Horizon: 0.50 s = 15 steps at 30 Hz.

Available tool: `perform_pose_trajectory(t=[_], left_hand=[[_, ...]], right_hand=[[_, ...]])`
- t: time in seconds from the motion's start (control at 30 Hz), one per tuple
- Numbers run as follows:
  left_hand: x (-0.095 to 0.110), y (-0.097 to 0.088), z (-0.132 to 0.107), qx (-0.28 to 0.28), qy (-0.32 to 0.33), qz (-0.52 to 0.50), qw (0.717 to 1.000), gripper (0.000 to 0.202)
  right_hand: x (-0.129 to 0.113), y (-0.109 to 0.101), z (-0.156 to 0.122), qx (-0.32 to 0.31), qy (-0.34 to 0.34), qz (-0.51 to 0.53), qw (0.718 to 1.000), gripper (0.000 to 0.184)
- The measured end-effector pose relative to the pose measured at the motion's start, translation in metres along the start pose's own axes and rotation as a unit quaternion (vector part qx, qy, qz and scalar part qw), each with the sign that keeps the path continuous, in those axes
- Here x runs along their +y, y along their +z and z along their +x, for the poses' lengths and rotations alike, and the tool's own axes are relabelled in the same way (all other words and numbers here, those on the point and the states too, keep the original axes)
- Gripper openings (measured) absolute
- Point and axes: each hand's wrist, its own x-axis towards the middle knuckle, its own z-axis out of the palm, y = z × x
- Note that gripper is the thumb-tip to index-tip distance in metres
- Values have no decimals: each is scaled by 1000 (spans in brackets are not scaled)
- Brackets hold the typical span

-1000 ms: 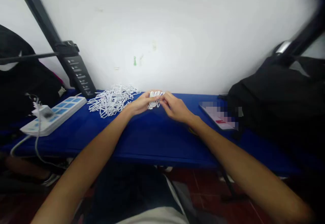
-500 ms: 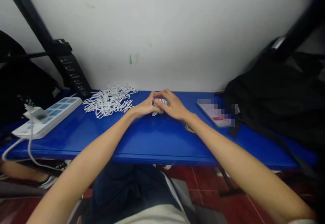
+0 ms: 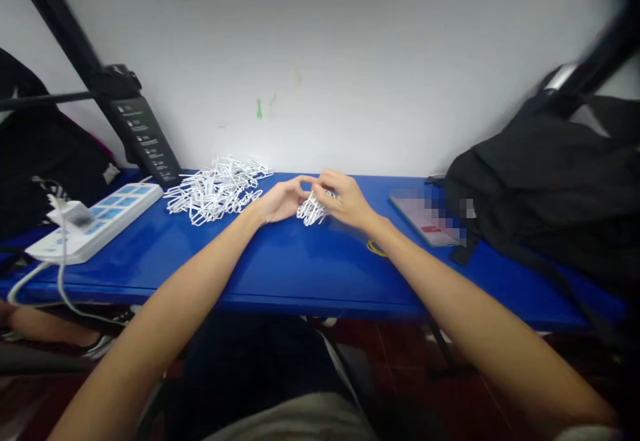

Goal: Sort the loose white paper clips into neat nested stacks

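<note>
While dark clothing (image 3: 260, 354) fills the space nearest at six o'clock, another person's leg (image 3: 45, 326) shows beneath the table's edge at nine. Beyond that runs the blue table (image 3: 310, 267), both bare forearms reaching across it toward twelve. Yellow loops (image 3: 374, 249) show just beside the right forearm, toward one o'clock and partly hidden by it; they seem to lie on the tabletop, apart from the clips. At ten o'clock a white power strip (image 3: 123, 204) carries a plugged-in adapter (image 3: 75, 217); at two, a flat phone-like device (image 3: 407, 209), partly blurred out, lies near a black bag (image 3: 545, 181).

Straight ahead at twelve, a small bundle of white clips (image 3: 312, 211) sits between the two hands. The right hand (image 3: 345, 197) has thumb and fingers closed on its upper right part. The left hand (image 3: 283, 202) curves in from the other side, fingertips at the bundle's edge; whether it grips or merely steadies, I cannot tell.

Farther on, at eleven, spreads a loose heap of similar white clips (image 3: 213, 191), tangled every which way. Judging by the pictures, one batch has been gathered, with nothing visibly fastened around it, and far more lies unsorted in that heap. Behind everything stands a pale wall (image 3: 375, 74).
</note>
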Motion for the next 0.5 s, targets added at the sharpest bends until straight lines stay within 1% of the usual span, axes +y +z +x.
perform_pose_trajectory(t=[0.07,0.1,0.2,0.27,0.3,0.37,0.43,0.5], left_hand=[[0,0,2,40,20,1,999,36],[-1,2,3,64,35,5,997,38],[-5,9,7,127,68,3,990,55],[-8,15,9,157,80,-19,984,59],[-10,17,11,169,81,-31,982,57],[-11,21,13,186,69,-41,979,46],[-12,22,15,190,40,-29,981,29],[-11,22,16,182,11,-8,983,18]], right_hand=[[-2,1,0,14,-13,-3,1000,23],[-3,1,0,25,-17,-6,1000,22],[-1,0,-1,63,-4,-26,998,21],[1,-2,-1,74,7,-37,997,22],[2,-3,-1,78,7,-39,996,23],[5,-5,-2,82,3,-44,996,23],[8,-5,-2,81,1,-52,995,24],[10,-4,-3,78,4,-61,995,25]])
